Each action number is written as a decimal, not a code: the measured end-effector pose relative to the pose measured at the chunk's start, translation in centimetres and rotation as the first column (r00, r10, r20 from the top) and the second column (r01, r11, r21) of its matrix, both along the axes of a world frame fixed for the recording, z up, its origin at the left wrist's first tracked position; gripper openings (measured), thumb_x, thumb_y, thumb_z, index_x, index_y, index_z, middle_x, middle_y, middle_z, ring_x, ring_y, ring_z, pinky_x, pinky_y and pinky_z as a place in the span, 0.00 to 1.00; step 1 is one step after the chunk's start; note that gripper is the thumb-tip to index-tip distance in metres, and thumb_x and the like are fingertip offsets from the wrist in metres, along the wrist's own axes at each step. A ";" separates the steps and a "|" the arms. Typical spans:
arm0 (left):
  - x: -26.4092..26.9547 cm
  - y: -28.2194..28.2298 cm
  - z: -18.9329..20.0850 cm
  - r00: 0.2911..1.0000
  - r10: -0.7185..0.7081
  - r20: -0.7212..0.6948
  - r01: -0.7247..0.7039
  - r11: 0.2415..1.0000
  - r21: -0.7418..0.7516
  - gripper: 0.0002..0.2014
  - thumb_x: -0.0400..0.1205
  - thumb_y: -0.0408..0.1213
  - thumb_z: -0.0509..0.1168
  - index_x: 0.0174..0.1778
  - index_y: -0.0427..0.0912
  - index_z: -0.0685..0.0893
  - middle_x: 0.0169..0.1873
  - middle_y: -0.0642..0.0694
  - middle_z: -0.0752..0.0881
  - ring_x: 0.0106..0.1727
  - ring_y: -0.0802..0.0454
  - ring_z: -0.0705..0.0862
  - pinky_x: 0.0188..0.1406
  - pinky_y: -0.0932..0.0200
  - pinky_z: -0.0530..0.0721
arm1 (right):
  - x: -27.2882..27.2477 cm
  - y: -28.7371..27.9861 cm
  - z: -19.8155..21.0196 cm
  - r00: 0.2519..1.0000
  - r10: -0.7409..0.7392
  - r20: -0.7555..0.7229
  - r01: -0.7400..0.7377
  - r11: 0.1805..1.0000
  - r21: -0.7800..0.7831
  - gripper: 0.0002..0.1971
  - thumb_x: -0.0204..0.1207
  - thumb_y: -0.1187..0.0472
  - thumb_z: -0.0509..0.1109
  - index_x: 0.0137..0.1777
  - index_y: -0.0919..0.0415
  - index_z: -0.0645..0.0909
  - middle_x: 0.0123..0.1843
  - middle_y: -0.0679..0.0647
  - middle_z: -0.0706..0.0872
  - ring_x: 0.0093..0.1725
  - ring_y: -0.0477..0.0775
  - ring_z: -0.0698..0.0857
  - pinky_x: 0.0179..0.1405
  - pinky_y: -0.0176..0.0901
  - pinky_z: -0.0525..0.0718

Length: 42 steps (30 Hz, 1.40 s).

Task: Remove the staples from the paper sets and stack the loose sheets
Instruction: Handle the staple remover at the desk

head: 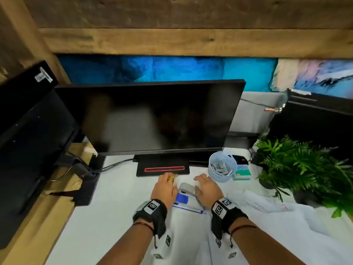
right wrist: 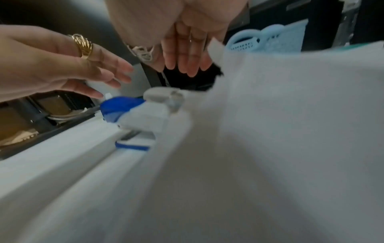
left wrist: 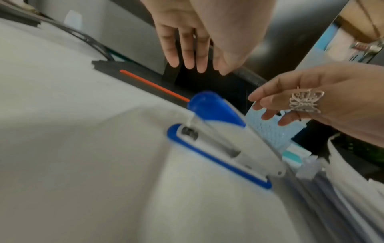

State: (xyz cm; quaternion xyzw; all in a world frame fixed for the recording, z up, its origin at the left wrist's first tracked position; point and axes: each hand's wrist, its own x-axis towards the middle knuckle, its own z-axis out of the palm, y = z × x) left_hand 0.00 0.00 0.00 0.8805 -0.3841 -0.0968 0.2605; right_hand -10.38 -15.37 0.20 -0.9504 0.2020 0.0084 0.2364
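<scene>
Both hands hovering spread and holding nothing, left hand (head: 165, 185) and right hand (head: 207, 185) flanking the blue-and-grey stapler (head: 188, 190) lying between the fingers on the papers (head: 191, 236); risk: knocking the light-blue mesh cup (head: 222, 166) just beyond the right fingertips, spilling its contents.

The stapler (head: 188, 196) is blue and grey, the little basket (head: 222, 167) is light blue with tiny holes, the screen (head: 152, 117) is black, its stand (head: 163, 168) has a red line, the plant (head: 303, 165) is green, and the ring (head: 171, 179) is gold.
</scene>
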 end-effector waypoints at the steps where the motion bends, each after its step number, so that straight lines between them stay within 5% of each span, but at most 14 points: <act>1: -0.3 0.2 -0.7 0.999 0.000 -0.037 0.001 0.999 0.041 0.19 0.84 0.38 0.57 0.71 0.45 0.72 0.67 0.48 0.71 0.66 0.50 0.73 0.68 0.60 0.71 | -0.1 0.4 -0.2 0.999 0.000 -0.036 0.000 1.000 0.009 0.18 0.80 0.59 0.58 0.69 0.59 0.73 0.69 0.55 0.75 0.67 0.56 0.75 0.65 0.41 0.70; 6: -1.5 1.1 -3.6 0.965 -0.047 -0.258 0.068 0.995 0.074 0.23 0.79 0.50 0.64 0.70 0.50 0.73 0.62 0.51 0.74 0.59 0.53 0.76 0.61 0.65 0.74 | -0.1 2.0 -1.7 0.996 0.092 0.022 -0.093 0.994 0.060 0.23 0.68 0.53 0.53 0.56 0.59 0.84 0.51 0.58 0.86 0.52 0.63 0.84 0.52 0.46 0.80; 11: -0.5 1.3 -5.0 0.919 -0.129 -0.374 0.152 0.988 0.034 0.37 0.70 0.40 0.76 0.75 0.52 0.67 0.63 0.56 0.75 0.63 0.57 0.75 0.68 0.64 0.72 | 0.4 2.7 -1.4 0.968 0.244 -0.052 -0.244 0.970 -0.007 0.25 0.72 0.57 0.65 0.71 0.53 0.75 0.67 0.53 0.79 0.65 0.56 0.77 0.67 0.44 0.73; 14: -0.2 0.9 -5.3 0.907 -0.050 -0.419 0.056 0.998 0.003 0.29 0.72 0.34 0.75 0.66 0.57 0.73 0.51 0.55 0.83 0.50 0.56 0.82 0.57 0.66 0.79 | 1.3 3.0 -1.2 0.946 0.286 -0.151 -0.293 0.956 -0.025 0.23 0.75 0.54 0.68 0.70 0.54 0.72 0.65 0.53 0.77 0.62 0.57 0.79 0.58 0.43 0.77; 16: -0.1 0.7 -5.6 0.915 -0.017 -0.404 0.023 1.000 0.010 0.23 0.72 0.35 0.74 0.56 0.61 0.74 0.43 0.53 0.85 0.44 0.53 0.84 0.53 0.58 0.83 | 2.0 3.0 -1.5 0.937 0.298 -0.183 -0.309 0.951 -0.033 0.21 0.76 0.53 0.68 0.68 0.53 0.73 0.61 0.54 0.78 0.58 0.57 0.82 0.53 0.44 0.79; 20: -0.2 0.5 -5.5 0.904 -0.001 -0.428 0.004 1.000 0.007 0.24 0.72 0.34 0.71 0.47 0.69 0.68 0.39 0.52 0.85 0.40 0.52 0.85 0.48 0.53 0.86 | 1.8 3.2 -1.9 0.958 0.218 -0.184 -0.223 0.975 -0.004 0.20 0.75 0.63 0.66 0.67 0.52 0.73 0.60 0.55 0.81 0.59 0.58 0.82 0.55 0.46 0.79; 26: 0.2 0.1 -5.0 0.945 -0.009 -0.328 0.038 0.996 0.080 0.17 0.77 0.34 0.69 0.54 0.52 0.68 0.39 0.51 0.84 0.39 0.51 0.82 0.40 0.66 0.75 | -0.1 1.5 -0.8 0.999 0.037 0.023 -0.041 0.977 0.210 0.20 0.71 0.71 0.64 0.64 0.61 0.73 0.61 0.58 0.78 0.58 0.58 0.79 0.56 0.39 0.74; 29: 0.0 -0.1 -4.0 0.978 -0.067 -0.199 0.101 0.981 0.165 0.20 0.79 0.37 0.66 0.65 0.49 0.69 0.49 0.48 0.84 0.46 0.50 0.82 0.44 0.64 0.74 | -1.7 0.5 0.1 0.992 -0.031 0.123 -0.010 0.948 0.317 0.28 0.74 0.73 0.62 0.74 0.55 0.67 0.59 0.54 0.76 0.56 0.52 0.77 0.58 0.34 0.71; 34: -0.9 -0.3 -3.1 0.989 -0.105 -0.109 0.127 0.967 0.222 0.28 0.82 0.35 0.62 0.77 0.57 0.62 0.57 0.46 0.81 0.47 0.52 0.81 0.50 0.64 0.77 | -3.6 -0.6 1.1 0.990 -0.053 0.127 0.030 0.984 0.176 0.30 0.77 0.76 0.61 0.76 0.53 0.66 0.67 0.58 0.71 0.64 0.56 0.76 0.69 0.44 0.75; 38: -1.4 -0.7 -2.8 0.982 -0.189 -0.030 0.187 0.914 0.360 0.34 0.84 0.34 0.59 0.81 0.59 0.51 0.57 0.42 0.77 0.53 0.46 0.82 0.55 0.58 0.78 | -4.0 -1.5 1.8 0.996 -0.086 0.029 0.087 0.995 -0.045 0.29 0.80 0.70 0.61 0.78 0.50 0.63 0.82 0.53 0.56 0.80 0.53 0.61 0.74 0.38 0.66; 42: -1.7 -1.3 -2.3 0.980 -0.196 -0.020 0.183 0.870 0.458 0.37 0.84 0.33 0.57 0.82 0.55 0.40 0.58 0.39 0.75 0.52 0.44 0.81 0.53 0.55 0.80 | -4.8 -2.6 1.3 0.978 -0.207 0.009 0.207 0.975 -0.083 0.26 0.77 0.69 0.61 0.76 0.60 0.66 0.75 0.58 0.70 0.74 0.56 0.68 0.72 0.40 0.66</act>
